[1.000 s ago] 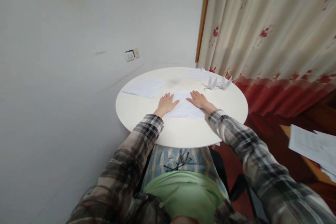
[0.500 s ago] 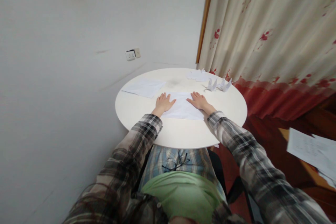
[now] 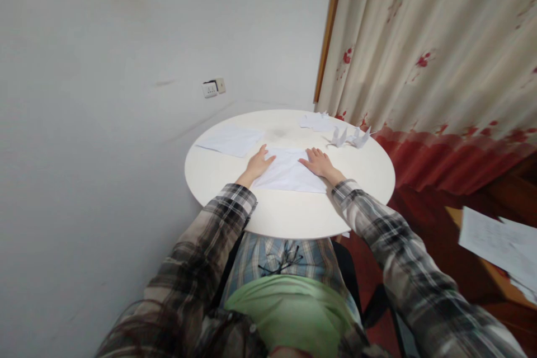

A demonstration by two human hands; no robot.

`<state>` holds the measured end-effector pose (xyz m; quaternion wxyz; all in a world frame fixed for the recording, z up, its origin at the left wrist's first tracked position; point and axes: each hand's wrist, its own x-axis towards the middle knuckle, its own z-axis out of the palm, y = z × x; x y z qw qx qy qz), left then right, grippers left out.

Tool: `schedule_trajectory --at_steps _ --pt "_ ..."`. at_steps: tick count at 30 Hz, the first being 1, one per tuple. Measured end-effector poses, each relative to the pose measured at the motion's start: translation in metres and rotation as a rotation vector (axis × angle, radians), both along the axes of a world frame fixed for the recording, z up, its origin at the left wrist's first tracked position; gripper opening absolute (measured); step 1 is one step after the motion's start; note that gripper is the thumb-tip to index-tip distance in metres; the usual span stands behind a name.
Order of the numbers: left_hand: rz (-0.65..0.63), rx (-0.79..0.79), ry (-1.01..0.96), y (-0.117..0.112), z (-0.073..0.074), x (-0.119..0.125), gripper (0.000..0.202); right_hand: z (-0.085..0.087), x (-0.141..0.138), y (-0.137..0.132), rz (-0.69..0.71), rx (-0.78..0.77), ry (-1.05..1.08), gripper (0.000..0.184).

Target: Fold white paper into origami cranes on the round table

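A white sheet of paper (image 3: 289, 170) lies on the round white table (image 3: 293, 215) in front of me. My right hand (image 3: 318, 162) rests flat on the sheet's right side, fingers spread and thumb pointing inward. At the left edge of the sheet is my left hand (image 3: 259, 164), tilted onto its side. Its thumb stands apart from the fingers, and it holds nothing that I can see. Whether the left fingertips press on the paper is hard to make out.
Another white sheet (image 3: 230, 141) lies at the table's left. Folded paper cranes (image 3: 338, 137) stand at the right, near more paper (image 3: 314, 121) at the back. A wall with a socket (image 3: 210, 89) borders the left. Printed papers (image 3: 495, 240) lie on furniture at the lower right.
My left hand has shifted slightly left toward the sheet's edge and rolled from lying flat onto its side. The right hand stays in place on the paper.
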<state>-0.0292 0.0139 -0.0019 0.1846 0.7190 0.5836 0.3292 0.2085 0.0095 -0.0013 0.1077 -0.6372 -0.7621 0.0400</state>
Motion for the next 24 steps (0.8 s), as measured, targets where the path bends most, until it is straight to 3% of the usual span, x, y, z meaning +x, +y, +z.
schedule_trajectory --at_steps 2,4,10,14,20,24 --pt "-0.004 -0.001 -0.174 0.0020 -0.0017 -0.0013 0.065 -0.0004 0.0002 0.0001 -0.001 -0.003 0.001 0.073" --pt "-0.011 0.007 -0.223 0.0030 -0.0025 -0.0021 0.064 -0.0001 0.0002 -0.0002 -0.004 -0.006 -0.002 0.073" --pt "-0.016 0.051 0.217 0.0002 -0.0013 -0.0019 0.062 0.0010 0.0005 -0.0017 0.008 0.002 -0.009 0.069" --pt "0.022 0.046 0.307 -0.0021 -0.0007 -0.0012 0.067 -0.0007 0.0025 0.0009 -0.003 0.014 -0.009 0.072" --pt "-0.004 0.029 0.187 -0.0010 -0.0010 -0.0017 0.072 -0.0027 0.0042 0.0028 0.007 0.034 -0.002 0.070" --pt "-0.057 0.037 -0.139 0.0001 -0.0019 -0.0017 0.076 -0.0030 0.0048 0.0027 0.012 0.045 -0.007 0.069"
